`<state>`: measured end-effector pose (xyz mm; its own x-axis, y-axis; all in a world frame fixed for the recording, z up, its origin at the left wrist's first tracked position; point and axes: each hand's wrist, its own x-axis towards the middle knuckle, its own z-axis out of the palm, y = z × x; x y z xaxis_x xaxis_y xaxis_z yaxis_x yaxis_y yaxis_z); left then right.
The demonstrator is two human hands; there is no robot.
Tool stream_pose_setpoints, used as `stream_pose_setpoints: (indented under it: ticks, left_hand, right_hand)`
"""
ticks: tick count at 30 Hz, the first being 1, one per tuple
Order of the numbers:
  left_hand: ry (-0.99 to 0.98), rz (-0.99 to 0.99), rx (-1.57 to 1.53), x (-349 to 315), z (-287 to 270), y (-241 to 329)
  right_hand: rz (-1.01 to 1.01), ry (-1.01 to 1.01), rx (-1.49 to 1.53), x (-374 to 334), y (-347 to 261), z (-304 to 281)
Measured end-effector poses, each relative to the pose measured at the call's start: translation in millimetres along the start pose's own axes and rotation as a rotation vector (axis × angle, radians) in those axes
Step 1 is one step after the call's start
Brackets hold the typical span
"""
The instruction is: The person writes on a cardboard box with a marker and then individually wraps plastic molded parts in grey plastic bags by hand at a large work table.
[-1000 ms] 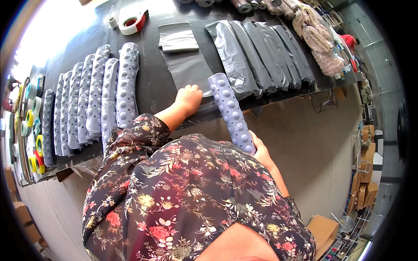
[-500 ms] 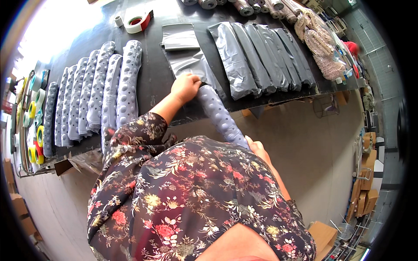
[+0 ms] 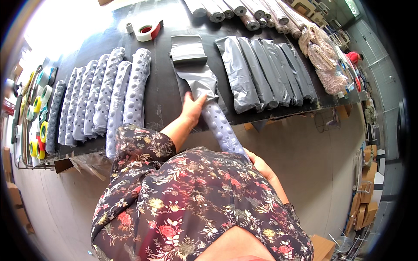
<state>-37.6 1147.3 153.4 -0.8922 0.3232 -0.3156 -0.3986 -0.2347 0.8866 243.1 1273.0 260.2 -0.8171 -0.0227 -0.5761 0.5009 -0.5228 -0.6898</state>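
Observation:
A bluish-grey roll with a dotted, bubbly surface (image 3: 223, 130) slants from my body toward the table edge. Its far end is inside the mouth of a grey plastic bag (image 3: 199, 80), which lies on the black table. My left hand (image 3: 191, 112) is closed on the bag's mouth where it meets the roll, thumb on top. My right hand (image 3: 260, 165) grips the roll's near end close to my body; some of its fingers are hidden behind the roll. Beyond the bag, a stack of flat grey bags (image 3: 188, 48) lies on the table.
Several similar dotted rolls (image 3: 137, 87) lie side by side at left. Several filled grey bags (image 3: 239, 74) lie at right. A tape dispenser (image 3: 148, 31), bare rolls (image 3: 215, 15) and bundled beige trim (image 3: 322, 56) are farther back. Tape rolls (image 3: 43, 130) hang at the far left.
My left hand has shifted from the roll's far end to the bag's mouth. The bag now covers that end, bulging around it. My right hand stays on the near end.

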Motion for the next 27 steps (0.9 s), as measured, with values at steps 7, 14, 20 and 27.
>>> stream_pose_setpoints:
  ticks: [7,14,20,27]
  left_hand:
    - [-0.235,-0.493,-0.084,-51.2,20.9,28.6]
    - [-0.246,-0.422,0.361,-47.7,6.9,39.8]
    - [-0.279,0.087,1.029,-40.3,-12.1,35.1]
    - [-0.86,0.081,1.469,-97.9,0.7,49.2]
  right_hand:
    - [-0.063,0.096,-0.193,27.0,-28.2,29.7]
    - [-0.213,0.044,-0.297,74.1,-35.3,30.4]
    - [-0.329,0.155,-0.343,79.0,-21.0,25.2]
    - [-0.426,0.418,-0.5,99.3,-4.3,23.7]
